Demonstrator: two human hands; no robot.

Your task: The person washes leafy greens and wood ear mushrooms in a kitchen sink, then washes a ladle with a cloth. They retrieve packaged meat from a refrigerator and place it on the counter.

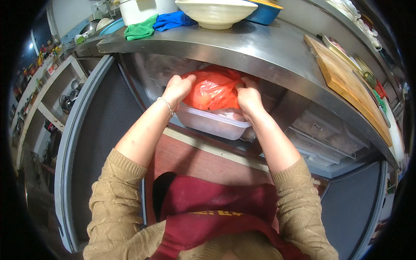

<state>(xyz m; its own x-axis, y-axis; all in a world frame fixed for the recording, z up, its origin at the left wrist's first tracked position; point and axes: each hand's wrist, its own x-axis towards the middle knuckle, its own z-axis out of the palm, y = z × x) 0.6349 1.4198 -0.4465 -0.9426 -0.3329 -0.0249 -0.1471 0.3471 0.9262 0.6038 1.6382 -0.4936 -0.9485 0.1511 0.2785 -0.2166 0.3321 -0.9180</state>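
A bulging red plastic bag (211,89) sits in a translucent plastic container (211,123) at the opening of an under-counter refrigerator. My left hand (179,89), with a bracelet at the wrist, grips the bag's left side just above the container's end. On the opposite side my right hand (251,97) grips the bag, its thumb pressed into the red plastic. The undersides of both hands lie along the container's rim, and some fingers are hidden. Clear plastic film (229,113) shows between bag and front rim. What the bag holds cannot be seen.
The steel counter edge (221,55) overhangs the bag. Open refrigerator doors stand at left (94,143) and right (354,208). A bowl (216,13), green cloth (141,28), blue cloth (172,21) and cutting board (347,84) rest above. Storage boxes (320,130) fill the right compartment.
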